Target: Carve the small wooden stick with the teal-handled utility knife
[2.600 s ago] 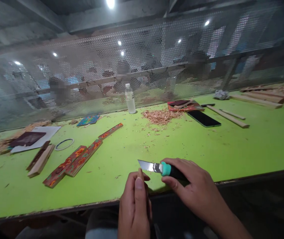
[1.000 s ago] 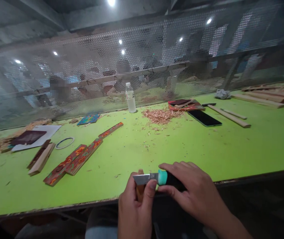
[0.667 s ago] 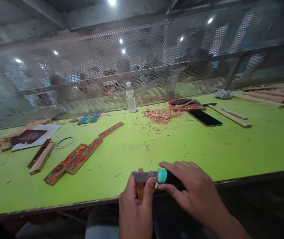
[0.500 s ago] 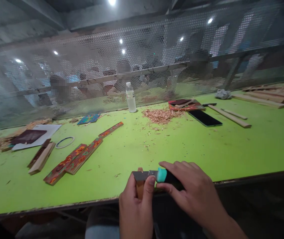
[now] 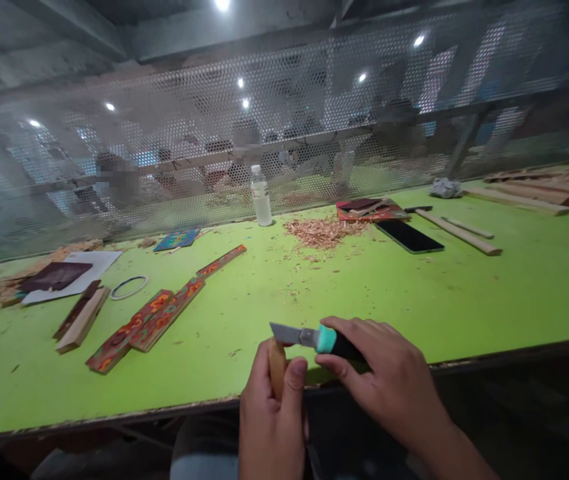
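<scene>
At the table's front edge my left hand [image 5: 275,407] is closed round a small orange-brown wooden piece [image 5: 277,368], held upright between thumb and fingers. My right hand [image 5: 382,360] grips a utility knife [image 5: 327,341] with a black and turquoise handle. The knife's blade points left and lies just above the top end of the wooden piece; whether they touch is hard to tell. Part of the handle is hidden in my right palm.
On the green table [image 5: 244,307] lie patterned strips [image 5: 169,312], a ring [image 5: 129,287], wood blocks [image 5: 83,320], shavings [image 5: 322,233], a phone [image 5: 409,236] and sticks [image 5: 459,230]. A bottle [image 5: 261,200] stands by the mesh screen [image 5: 294,127]; people are blurred beyond it.
The knife blade has risen from across the wooden piece to above its top, tilting slightly. My left thumb has come away from the blade, and the wooden piece is turned a little.
</scene>
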{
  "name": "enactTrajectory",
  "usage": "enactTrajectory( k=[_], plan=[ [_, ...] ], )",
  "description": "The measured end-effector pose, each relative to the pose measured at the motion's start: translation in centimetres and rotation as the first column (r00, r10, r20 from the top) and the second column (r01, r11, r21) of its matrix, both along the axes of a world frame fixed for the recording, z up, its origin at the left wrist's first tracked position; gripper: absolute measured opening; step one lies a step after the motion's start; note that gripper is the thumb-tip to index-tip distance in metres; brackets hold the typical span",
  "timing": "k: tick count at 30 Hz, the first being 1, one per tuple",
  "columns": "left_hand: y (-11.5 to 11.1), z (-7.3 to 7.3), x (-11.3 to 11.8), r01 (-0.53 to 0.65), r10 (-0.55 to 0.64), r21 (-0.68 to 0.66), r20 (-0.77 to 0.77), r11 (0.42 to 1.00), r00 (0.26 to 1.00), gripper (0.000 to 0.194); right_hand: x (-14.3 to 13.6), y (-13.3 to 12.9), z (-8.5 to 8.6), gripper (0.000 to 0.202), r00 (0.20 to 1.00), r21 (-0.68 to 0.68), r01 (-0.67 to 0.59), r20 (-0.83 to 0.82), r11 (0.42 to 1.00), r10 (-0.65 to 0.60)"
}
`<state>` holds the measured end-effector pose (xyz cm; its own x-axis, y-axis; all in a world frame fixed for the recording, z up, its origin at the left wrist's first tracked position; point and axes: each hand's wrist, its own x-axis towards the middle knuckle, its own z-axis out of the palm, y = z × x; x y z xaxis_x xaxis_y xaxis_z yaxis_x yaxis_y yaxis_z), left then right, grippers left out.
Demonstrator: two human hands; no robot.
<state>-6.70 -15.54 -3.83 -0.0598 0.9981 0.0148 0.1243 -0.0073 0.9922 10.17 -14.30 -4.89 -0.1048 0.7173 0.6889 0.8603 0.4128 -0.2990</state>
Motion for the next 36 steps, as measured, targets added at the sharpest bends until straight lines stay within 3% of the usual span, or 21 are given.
enactTrajectory(
  k=[2,7,11,16,23,36],
  plan=[
    [-0.1,0.0,-0.1,0.053,-0.049,-0.080,0.047,0.995,0.998,0.051,0.3,-0.1,0.2,0.045,0.998,-0.048,-0.062,0.015,0.997,0.063],
    [-0.2,0.3,0.0,-0.017,0.017,0.066,0.006,0.998,1.000,0.042,0.7,-0.4,0.7,0.045,0.993,-0.101,-0.115,0.020,0.988,0.118],
    [-0.2,0.5,0.1,-0.035,0.039,0.044,-0.100,0.998,0.994,0.042,0.7,-0.4,0.8,0.046,0.992,-0.124,-0.127,0.011,0.984,0.129],
    [-0.2,0.2,0.2,-0.046,0.051,0.054,-0.088,0.997,0.995,0.041,0.8,-0.5,0.7,0.044,0.990,-0.173,-0.138,0.017,0.975,0.143],
    [0.0,0.2,0.4,-0.062,0.071,0.069,-0.128,0.996,0.989,0.039,0.6,-0.6,0.0,0.041,0.996,-0.127,-0.070,0.051,0.989,0.077],
    [0.1,0.8,0.9,-0.124,0.132,0.055,-0.172,0.991,0.976,0.053,-0.5,-0.5,-0.7,0.046,1.000,-0.044,0.023,0.009,0.999,-0.023]
  ],
)
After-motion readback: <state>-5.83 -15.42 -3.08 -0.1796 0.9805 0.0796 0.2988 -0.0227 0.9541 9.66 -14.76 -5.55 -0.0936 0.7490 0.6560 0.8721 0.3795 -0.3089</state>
